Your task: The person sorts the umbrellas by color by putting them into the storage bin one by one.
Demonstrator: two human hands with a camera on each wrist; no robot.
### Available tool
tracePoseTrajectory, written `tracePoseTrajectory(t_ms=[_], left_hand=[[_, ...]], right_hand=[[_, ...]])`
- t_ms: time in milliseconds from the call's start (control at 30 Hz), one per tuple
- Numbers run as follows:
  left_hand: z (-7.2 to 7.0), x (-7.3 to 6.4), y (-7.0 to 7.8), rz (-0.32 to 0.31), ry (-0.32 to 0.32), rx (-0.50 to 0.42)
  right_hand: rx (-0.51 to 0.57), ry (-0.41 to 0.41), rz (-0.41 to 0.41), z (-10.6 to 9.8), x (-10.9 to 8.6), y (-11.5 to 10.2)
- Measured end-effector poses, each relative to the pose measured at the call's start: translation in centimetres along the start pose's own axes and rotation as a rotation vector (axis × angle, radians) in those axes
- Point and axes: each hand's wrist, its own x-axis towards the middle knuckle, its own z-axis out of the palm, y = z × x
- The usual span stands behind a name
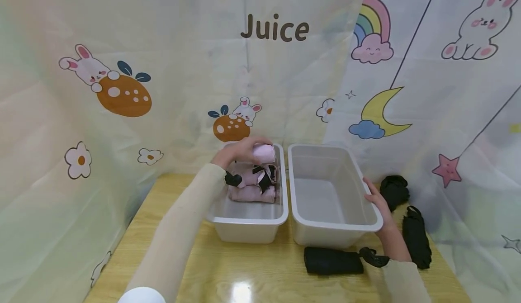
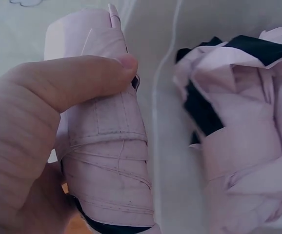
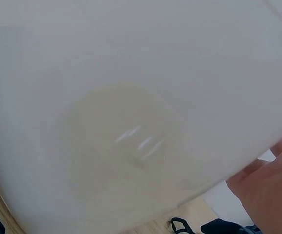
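Observation:
My left hand (image 1: pixel 244 151) grips a rolled-up pink folding umbrella (image 1: pixel 264 153) at the back of the left bin (image 1: pixel 248 221). In the left wrist view the thumb lies across this umbrella (image 2: pixel 109 117), whose dark underside shows at its lower edge. Below it in the bin lie more pink umbrellas (image 1: pixel 252 194), one with loose folds showing black lining. My right hand (image 1: pixel 380 205) holds the right bin (image 1: pixel 338 235) by its right rim. The right wrist view is mostly filled by this bin's pale wall (image 3: pixel 131 63), with the hand (image 3: pixel 272 187) at the lower right.
A black folded umbrella (image 1: pixel 333 261) lies in front of the right bin. Two more black bundles, one rounded (image 1: pixel 394 192) and one long (image 1: pixel 416 237), lie to its right. Both bins stand side by side on the wooden table (image 1: pixel 203 267), close to the printed curtain (image 1: pixel 183 90).

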Motion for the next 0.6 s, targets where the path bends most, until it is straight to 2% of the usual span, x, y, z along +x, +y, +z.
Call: tracePoseTrajectory(t_ms=[100, 233, 333, 500, 600], left_hand=[[0.9, 0.6, -0.6, -0.004, 0.011, -0.034], [1.9, 0.5, -1.5, -0.044, 0.001, -0.057], [2.4, 0.6, -1.8, -0.044, -0.008, -0.067], [2.8, 0.7, -1.9, -0.014, 0.035, -0.04], [2.9, 0.7, -1.9, -0.031, 0.049, -0.019]], right_hand=[[-0.013, 0.011, -0.003, 0.0, -0.1, -0.1], [0.014, -0.011, -0.014, 0.1, -0.2, 0.3], [0.026, -0.017, -0.024, 0.0, -0.4, 0.5], [0.024, -0.006, -0.032, -0.2, -0.2, 0.4], [0.017, -0.009, -0.041, -0.3, 0.0, 0.4]])
